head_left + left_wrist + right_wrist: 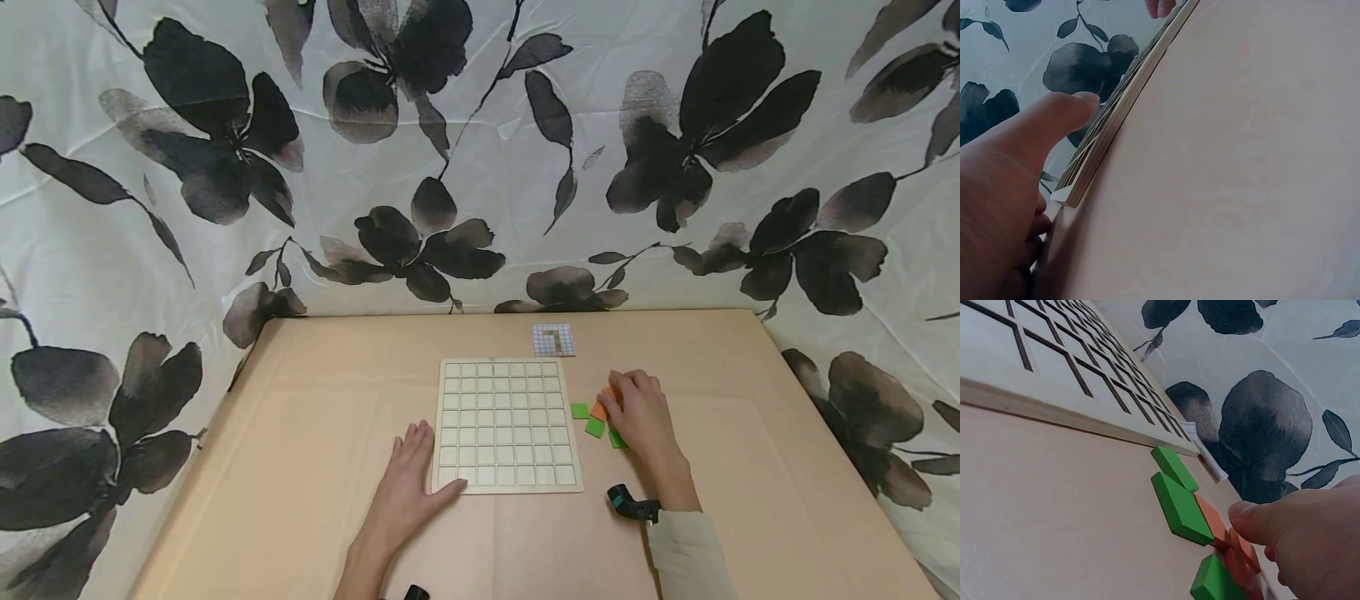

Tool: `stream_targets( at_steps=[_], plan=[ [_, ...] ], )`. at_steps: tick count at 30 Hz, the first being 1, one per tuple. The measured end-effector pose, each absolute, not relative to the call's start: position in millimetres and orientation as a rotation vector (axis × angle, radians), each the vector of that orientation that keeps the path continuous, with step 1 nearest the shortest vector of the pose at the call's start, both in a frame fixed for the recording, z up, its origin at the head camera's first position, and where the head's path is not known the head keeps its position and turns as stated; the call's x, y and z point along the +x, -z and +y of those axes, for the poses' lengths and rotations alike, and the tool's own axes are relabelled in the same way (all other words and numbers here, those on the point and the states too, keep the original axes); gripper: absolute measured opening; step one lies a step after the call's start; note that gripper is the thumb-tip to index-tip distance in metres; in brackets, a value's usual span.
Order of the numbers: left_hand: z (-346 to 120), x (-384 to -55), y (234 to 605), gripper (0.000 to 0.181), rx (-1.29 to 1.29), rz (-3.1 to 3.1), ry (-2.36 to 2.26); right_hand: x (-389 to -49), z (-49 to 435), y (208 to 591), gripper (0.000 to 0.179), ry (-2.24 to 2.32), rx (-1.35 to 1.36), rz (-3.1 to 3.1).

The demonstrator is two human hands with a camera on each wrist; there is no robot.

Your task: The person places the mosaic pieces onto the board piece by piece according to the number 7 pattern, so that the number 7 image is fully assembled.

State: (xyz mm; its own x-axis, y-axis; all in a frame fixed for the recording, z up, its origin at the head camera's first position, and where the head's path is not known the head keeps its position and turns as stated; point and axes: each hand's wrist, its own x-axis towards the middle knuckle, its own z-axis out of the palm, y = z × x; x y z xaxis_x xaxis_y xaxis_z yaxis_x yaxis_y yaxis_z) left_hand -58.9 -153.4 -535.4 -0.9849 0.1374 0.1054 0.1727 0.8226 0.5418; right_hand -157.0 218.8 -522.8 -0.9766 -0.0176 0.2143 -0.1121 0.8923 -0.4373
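A pale wooden grid board (439, 425) lies on the table. My left hand (408, 483) rests at its lower left corner, fingers along the left side and thumb on the front edge; the left wrist view shows that thumb (1072, 112) at the board's rim. Right of the board, my right hand (641, 412) pinches an orange square tile (1246, 551) between thumb and fingers, low over the other tiles. Another orange tile (597, 412) and green tiles (580, 411) lie close around it. The right fingertips are mostly hidden behind the thumb in the right wrist view.
A small card (553, 341) printed with a coloured grid pattern lies behind the board. A floral cloth (480, 167) hangs behind the table (337, 375) and along its sides. A black wrist camera (633, 505) sits on my right wrist.
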Motion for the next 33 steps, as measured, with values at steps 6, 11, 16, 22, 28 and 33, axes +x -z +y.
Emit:
stream_targets(
  at_steps=[6,11,16,22,28,33],
  plan=[
    [-153.5,-58.8,537.6,0.109,-0.274,-2.935,0.865,-155.9,219.8,527.1,0.047,-0.661,0.078,-2.852],
    [-154.0,-59.4,539.7,0.114,-0.278,-2.942,0.854,-156.0,220.5,529.8,0.046,-0.676,0.057,-2.845],
    [-154.5,-59.0,540.1,0.116,-0.277,-2.945,0.852,-156.1,220.2,529.4,0.048,-0.691,0.018,-2.863],
    [-155.0,-58.6,540.7,0.118,-0.277,-2.949,0.855,-157.0,219.2,529.5,0.045,-0.676,-0.002,-2.897],
    [-155.7,-58.0,541.1,0.116,-0.292,-2.939,0.845,-156.9,219.3,530.1,0.044,-0.675,0.004,-2.887],
    [-156.2,-57.0,541.7,0.115,-0.295,-2.942,0.854,-156.7,218.3,531.8,0.043,-0.701,-0.016,-2.887]
  ],
)
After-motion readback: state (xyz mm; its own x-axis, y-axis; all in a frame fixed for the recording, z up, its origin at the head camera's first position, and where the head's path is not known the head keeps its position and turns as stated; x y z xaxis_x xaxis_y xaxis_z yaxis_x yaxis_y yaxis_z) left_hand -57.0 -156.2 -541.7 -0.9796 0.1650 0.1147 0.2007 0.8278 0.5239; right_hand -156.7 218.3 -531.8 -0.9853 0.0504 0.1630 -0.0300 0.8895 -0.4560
